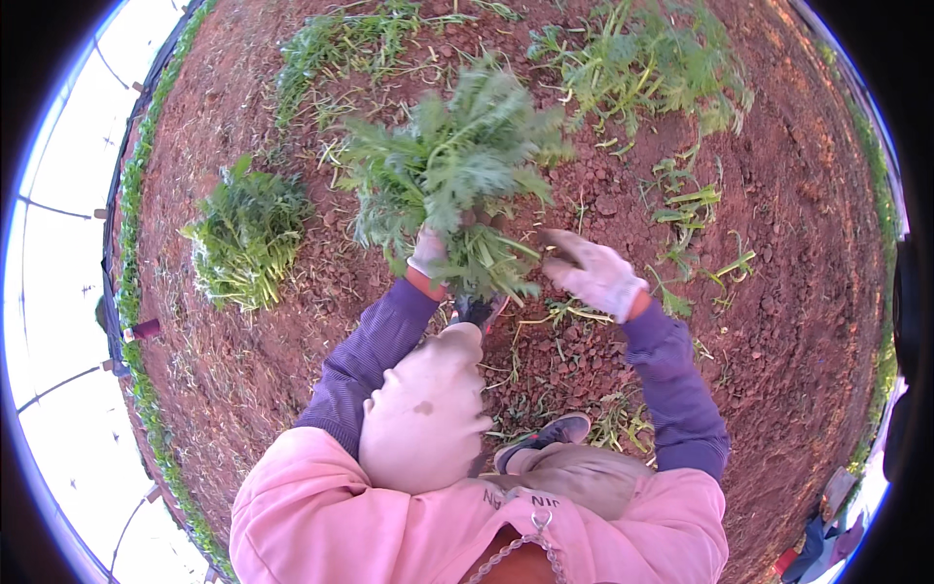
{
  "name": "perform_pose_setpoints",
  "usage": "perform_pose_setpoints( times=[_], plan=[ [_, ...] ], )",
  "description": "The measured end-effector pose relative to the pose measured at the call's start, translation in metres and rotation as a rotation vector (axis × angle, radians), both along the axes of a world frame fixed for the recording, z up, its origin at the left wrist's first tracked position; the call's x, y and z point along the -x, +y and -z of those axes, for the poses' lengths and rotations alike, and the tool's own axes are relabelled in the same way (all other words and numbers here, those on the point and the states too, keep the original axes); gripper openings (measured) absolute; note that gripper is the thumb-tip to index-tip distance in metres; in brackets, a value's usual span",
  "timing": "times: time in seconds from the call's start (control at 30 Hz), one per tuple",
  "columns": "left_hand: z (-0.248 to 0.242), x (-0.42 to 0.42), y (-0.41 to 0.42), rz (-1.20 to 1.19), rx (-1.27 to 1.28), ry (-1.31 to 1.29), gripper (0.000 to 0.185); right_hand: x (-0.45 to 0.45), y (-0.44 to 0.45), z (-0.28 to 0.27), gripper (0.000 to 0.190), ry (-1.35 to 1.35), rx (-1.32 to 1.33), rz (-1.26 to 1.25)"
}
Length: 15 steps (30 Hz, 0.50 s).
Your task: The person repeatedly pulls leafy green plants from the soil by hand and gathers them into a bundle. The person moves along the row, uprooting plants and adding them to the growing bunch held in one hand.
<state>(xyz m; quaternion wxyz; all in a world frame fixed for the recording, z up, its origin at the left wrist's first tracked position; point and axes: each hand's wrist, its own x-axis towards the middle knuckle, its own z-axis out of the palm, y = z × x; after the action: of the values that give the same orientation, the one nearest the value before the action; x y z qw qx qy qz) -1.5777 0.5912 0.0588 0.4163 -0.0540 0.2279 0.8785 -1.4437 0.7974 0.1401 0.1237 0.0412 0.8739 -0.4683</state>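
Note:
A large bunch of feathery-leaved greens (467, 153) is held up in front of me, leaves pointing away and partly blurred. My left hand (429, 252), in a whitish glove, grips it from the left; the leaves hide most of its fingers. Just right of the cut stems is my right hand (592, 271), in a soiled white glove, with its fingers apart and nothing visible in it. On the soil at the left lies a bundle of similar greens (248, 237), its stems towards me.
Loose greens (649, 66) lie at the upper right, with another heap (343, 51) at the upper left. Scattered leaves and stems (689, 204) dot the red soil (788, 292) at right. My dark shoe (547, 438) stands below. Part of a person (821, 547) shows at the lower right edge.

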Motion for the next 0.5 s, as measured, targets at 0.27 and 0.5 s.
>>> perform_pose_setpoints(
  times=[0.27, 0.5],
  plan=[
    [-0.052, -0.005, -0.077, -0.112, -0.006, 0.147, 0.035, -0.073, -0.017, -0.029, 0.043, -0.055, 0.018, 0.25],
    [-0.081, -0.022, -0.131, -0.161, -0.09, 0.131, 0.045, -0.038, -0.126, -0.109, 0.033, 0.131, -0.292, -0.015]
  ],
)
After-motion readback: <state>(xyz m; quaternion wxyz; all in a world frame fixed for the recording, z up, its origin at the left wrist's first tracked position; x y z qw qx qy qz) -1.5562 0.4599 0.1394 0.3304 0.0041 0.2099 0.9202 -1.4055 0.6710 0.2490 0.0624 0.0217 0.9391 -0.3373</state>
